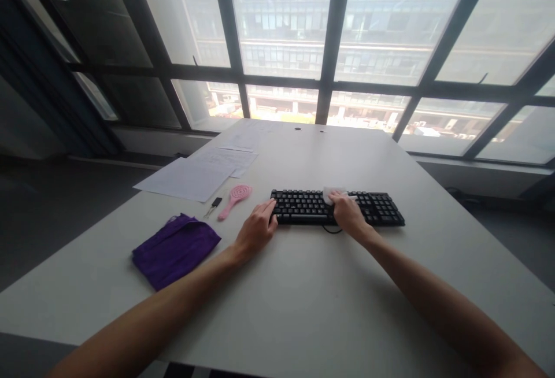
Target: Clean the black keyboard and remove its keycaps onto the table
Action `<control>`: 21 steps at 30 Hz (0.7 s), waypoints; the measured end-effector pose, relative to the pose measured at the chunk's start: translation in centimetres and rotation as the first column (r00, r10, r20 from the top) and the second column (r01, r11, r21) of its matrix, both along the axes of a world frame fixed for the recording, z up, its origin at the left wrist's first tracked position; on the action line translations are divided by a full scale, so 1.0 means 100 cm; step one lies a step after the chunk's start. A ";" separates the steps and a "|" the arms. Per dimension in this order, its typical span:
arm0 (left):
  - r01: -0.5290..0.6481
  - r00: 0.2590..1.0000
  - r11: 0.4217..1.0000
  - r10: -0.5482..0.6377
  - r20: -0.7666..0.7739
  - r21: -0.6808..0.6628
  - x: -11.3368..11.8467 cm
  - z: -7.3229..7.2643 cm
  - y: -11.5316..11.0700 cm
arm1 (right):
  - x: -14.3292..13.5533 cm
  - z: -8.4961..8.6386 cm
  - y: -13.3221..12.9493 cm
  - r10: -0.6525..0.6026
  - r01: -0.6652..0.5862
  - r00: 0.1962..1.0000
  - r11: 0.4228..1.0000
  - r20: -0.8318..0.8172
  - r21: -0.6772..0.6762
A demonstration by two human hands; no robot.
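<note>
A black keyboard (301, 207) lies flat across the white table. Its left end is gripped by my left hand (255, 226), fingers along the edge and thumb near the front corner. My right hand (347, 215) is closed on a white wipe (331, 193), which it presses onto the keys right of the middle. Part of the wipe and the keys beneath are hidden by the fingers. Below the keyboard's front edge a loop of black cable (332, 231) sticks out.
Left of the keyboard lie a pink hairbrush (236, 197), a small black item with a metallic end (213, 207) and a folded purple cloth (176, 251). Paper sheets (191, 177) spread along the table's left edge. Large windows (281, 25) rise behind the table (277, 308).
</note>
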State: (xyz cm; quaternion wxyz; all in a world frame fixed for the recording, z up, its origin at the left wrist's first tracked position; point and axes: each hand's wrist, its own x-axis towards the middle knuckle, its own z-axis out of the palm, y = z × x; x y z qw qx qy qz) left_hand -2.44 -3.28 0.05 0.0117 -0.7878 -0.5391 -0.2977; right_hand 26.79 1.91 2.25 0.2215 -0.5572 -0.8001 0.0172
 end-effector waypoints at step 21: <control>0.251 0.950 0.966 -0.234 -0.205 0.058 0.010 0.004 -0.009 | -0.037 -0.012 -0.041 0.525 -0.518 0.849 0.850 -0.068 0.098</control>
